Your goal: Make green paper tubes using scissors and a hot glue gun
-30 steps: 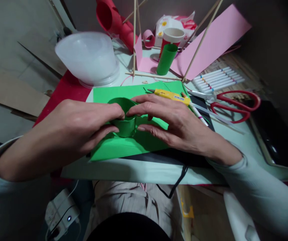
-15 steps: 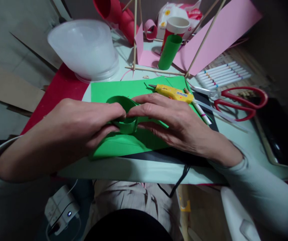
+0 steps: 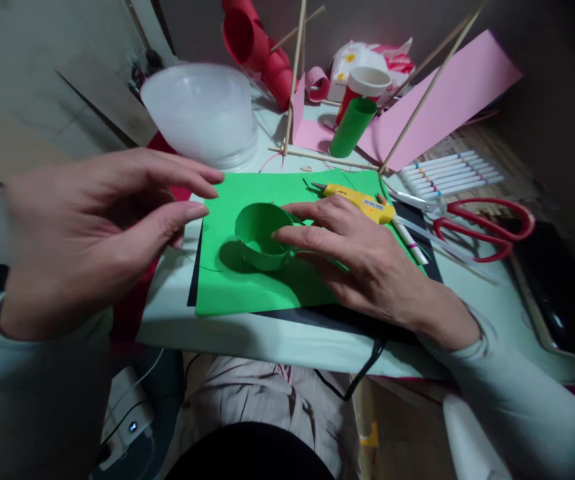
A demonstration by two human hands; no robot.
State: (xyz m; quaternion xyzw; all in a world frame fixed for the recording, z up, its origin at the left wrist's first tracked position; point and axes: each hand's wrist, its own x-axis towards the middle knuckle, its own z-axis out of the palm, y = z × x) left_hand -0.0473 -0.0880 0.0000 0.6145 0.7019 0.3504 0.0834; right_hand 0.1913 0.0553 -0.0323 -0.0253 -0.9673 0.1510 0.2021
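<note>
Head view: two hands (image 3: 367,263), one short green tube (image 3: 258,223), one glue gun (image 3: 362,203).

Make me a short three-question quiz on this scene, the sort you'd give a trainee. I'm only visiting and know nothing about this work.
1. Multiple choice: which hand is at the rim of the short green paper cylinder?
a) left
b) right
c) both

2. True or false: the red-handled scissors lie to the right of the yellow glue gun.

3. Fill in the missing word: the tall green paper tube stands just in front of a red-and-white ____.

Key:
1. b: the right hand is at the rim, while the left hand is apart from it.
2. True.
3. Cup.
</note>
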